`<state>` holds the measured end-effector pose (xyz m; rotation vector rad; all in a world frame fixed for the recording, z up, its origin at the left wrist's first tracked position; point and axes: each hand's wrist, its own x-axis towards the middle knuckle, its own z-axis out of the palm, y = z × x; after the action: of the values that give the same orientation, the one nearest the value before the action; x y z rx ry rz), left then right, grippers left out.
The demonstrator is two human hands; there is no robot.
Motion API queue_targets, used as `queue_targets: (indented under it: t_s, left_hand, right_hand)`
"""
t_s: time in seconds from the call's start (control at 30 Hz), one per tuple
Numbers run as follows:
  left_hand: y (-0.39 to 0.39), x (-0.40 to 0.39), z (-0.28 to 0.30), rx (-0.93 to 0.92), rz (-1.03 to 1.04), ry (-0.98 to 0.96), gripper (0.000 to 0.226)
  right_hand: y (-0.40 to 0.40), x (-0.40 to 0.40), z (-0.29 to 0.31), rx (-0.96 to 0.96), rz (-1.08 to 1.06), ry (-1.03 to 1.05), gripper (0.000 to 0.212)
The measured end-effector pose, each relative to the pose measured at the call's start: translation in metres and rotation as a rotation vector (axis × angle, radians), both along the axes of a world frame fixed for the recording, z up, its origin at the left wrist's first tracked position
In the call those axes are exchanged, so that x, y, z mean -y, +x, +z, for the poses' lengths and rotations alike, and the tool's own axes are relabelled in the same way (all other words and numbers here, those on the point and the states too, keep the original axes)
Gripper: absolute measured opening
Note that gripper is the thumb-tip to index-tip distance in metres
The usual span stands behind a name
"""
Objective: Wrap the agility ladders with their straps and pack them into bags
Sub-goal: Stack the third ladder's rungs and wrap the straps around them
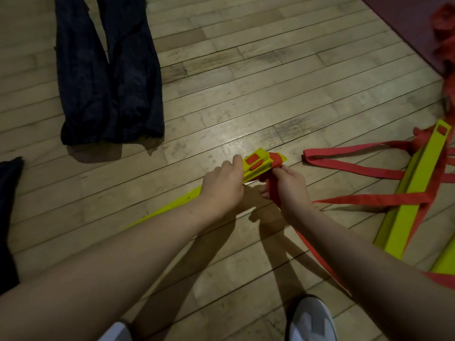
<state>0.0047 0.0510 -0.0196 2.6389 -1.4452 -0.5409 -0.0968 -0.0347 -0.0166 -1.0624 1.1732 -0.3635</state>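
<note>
Head view: both hands (222,183) (288,185) on ladder bundle (258,163).

A pale, scuffed wooden plank floor (246,70) is seen, glossily lit centrally; a dark red mat (398,18) is laid at 1 o'clock.

The floor (246,70) is showing as pale wooden strips, worn and scuffed, with a soft sheen catching light near the middle. The stacked ladder rungs (256,166) are looking like smooth, matt yellow plastic, as are the loose rungs (416,183) lying on the right. The strap (349,166) is appearing as flat red woven cloth, matt and limp. The two bags (108,77) at far left are looking like thin, dark, crinkled fabric with a faint shine. The shoe (312,321) near the bottom is showing smooth white material.
</note>
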Motion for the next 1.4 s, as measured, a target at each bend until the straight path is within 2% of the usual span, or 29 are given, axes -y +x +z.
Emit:
queue_targets:
  t_s: [0.1, 0.23, 0.33, 0.47, 0.6, 0.63, 0.7, 0.77, 0.87, 0.97, 1.07, 1.17, 1.3, 1.4]
  left_hand:
    - [-0.006, 0.002, -0.004, 0.102, 0.014, 0.036, 0.044]
    - [-0.011, 0.000, -0.009, 0.121, -0.026, 0.031, 0.055]
    - [-0.003, -0.004, -0.002, -0.026, -0.054, -0.042, 0.065]
    - [0.028, -0.005, 0.012, -0.086, -0.187, -0.111, 0.058]
    - [0.035, -0.002, 0.016, -0.469, -0.020, -0.098, 0.070]
    - [0.035, -0.001, 0.015, -0.498, -0.008, -0.065, 0.066]
    - [0.033, 0.000, 0.011, -0.450, -0.021, -0.044, 0.052]
    - [0.031, 0.000, 0.010, -0.346, 0.000, -0.056, 0.048]
    - [0.030, 0.003, 0.011, -0.131, 0.045, -0.066, 0.047]
    - [0.033, 0.006, 0.011, 0.000, 0.051, -0.048, 0.043]
    - [0.035, 0.006, 0.010, -0.018, 0.098, -0.042, 0.044]
    - [0.029, 0.006, 0.008, -0.021, 0.109, -0.049, 0.046]
    - [0.013, 0.006, 0.004, 0.103, 0.088, -0.033, 0.049]
    - [0.000, 0.006, 0.001, 0.091, 0.068, 0.000, 0.047]
  right_hand:
    - [0.000, -0.002, -0.001, 0.048, -0.018, 0.083, 0.026]
    - [-0.004, -0.005, -0.010, 0.042, 0.089, -0.038, 0.019]
    - [-0.005, -0.001, -0.010, 0.103, 0.050, 0.029, 0.012]
    - [-0.010, 0.005, -0.005, 0.181, 0.113, 0.069, 0.006]
    - [-0.009, 0.008, 0.000, 0.253, 0.181, 0.076, 0.008]
    - [-0.009, 0.008, 0.000, 0.251, 0.184, 0.072, 0.010]
    - [-0.011, 0.006, -0.002, 0.209, 0.212, 0.040, 0.018]
    - [-0.013, 0.006, -0.004, 0.123, 0.276, -0.017, 0.025]
    - [-0.014, 0.005, -0.005, 0.052, 0.356, -0.038, 0.022]
    - [-0.012, 0.003, -0.005, 0.033, 0.415, -0.015, 0.017]
    - [-0.008, 0.001, -0.002, 0.031, 0.488, -0.012, 0.015]
    - [-0.003, 0.002, 0.000, -0.010, 0.530, -0.098, 0.014]
    - [0.001, -0.001, -0.001, 0.031, 0.423, -0.122, 0.035]
    - [0.002, -0.004, -0.004, -0.011, 0.308, -0.123, 0.034]
